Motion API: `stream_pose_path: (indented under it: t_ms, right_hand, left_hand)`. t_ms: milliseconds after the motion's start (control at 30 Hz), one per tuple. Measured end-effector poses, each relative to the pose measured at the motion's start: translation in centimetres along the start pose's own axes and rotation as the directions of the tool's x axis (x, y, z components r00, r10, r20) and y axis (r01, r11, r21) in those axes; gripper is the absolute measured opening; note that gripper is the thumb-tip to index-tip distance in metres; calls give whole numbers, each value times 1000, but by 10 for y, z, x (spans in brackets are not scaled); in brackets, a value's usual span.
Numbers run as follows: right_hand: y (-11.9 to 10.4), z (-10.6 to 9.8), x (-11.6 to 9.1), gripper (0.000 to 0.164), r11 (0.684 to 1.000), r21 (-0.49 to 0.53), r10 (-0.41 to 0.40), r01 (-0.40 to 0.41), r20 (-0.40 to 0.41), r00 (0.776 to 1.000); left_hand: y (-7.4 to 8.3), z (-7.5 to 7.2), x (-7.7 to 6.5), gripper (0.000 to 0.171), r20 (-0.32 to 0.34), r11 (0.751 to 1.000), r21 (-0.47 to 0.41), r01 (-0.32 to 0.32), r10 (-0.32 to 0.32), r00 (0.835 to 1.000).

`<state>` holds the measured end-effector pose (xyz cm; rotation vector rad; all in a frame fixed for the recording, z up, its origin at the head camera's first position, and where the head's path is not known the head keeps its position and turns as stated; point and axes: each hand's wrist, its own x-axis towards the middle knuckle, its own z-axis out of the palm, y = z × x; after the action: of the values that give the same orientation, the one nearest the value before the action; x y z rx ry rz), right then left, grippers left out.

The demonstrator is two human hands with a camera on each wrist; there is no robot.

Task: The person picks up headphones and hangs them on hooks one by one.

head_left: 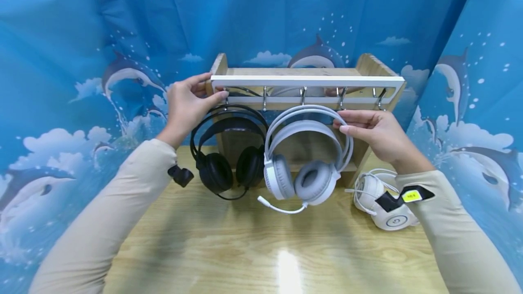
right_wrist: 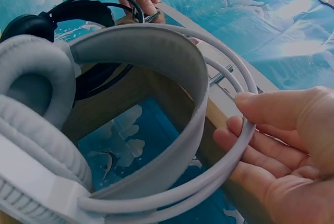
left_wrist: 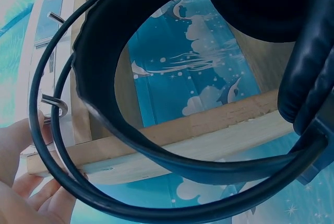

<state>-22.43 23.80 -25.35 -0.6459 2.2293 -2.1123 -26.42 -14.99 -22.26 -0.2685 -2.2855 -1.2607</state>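
Note:
My left hand point(head_left: 185, 103) grips the left end of a wooden hook rack point(head_left: 306, 79), thumb at the front near the end hook. Just below it a black headset point(head_left: 216, 171) hangs by its twin headband wires, which loop over a metal hook point(left_wrist: 55, 101) in the left wrist view. With thumb and fingers, my right hand point(head_left: 377, 133) pinches the right side of the headband of a white headset point(head_left: 282, 178). Its band is up at the hooks near the rack's middle, ear cups and microphone boom hanging down. In the right wrist view, the wires point(right_wrist: 245, 143) pass between thumb and fingers.
Another white headset point(head_left: 394, 214) lies on the wood-grain table point(head_left: 229, 248) at the right, its cable bundled, close under my right forearm. More hooks point(head_left: 382, 99) line the rack toward its right end. A blue dolphin-print curtain point(head_left: 253, 12) hangs behind and at both sides.

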Motion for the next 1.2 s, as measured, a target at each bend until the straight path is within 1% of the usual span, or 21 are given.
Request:
stream_pose_path:
  t_ms: [300, 433, 700, 867, 967, 1200]
  right_hand:
    - [11, 4, 3, 30, 999, 25, -35, 36, -45, 998]
    - [17, 5, 5, 30, 997, 64, -44, 49, -64, 997]
    - [33, 2, 15, 31, 992, 88, -81, 91, -113, 990]
    - [38, 3, 20, 29, 992, 89, -78, 92, -148, 986]
    - [38, 3, 22, 29, 993, 85, -65, 78, -145, 987]
    - [37, 3, 21, 32, 990, 128, -46, 65, -140, 989]
  left_hand:
    - [1, 0, -1, 55, -4, 1000, -3, 1, -1, 1000]
    - [1, 0, -1, 56, -3, 1000, -1, 2, -2, 1000]
    - [2, 0, -2, 55, -9, 1000, 9, -6, 6, 1000]
    - [2, 1, -2, 55, -9, 1000, 9, -10, 10, 1000]
    - [2, 1, -2, 55, -8, 1000, 6, -10, 10, 1000]
    - [2, 1, -1, 55, -9, 1000, -1, -9, 9, 1000]
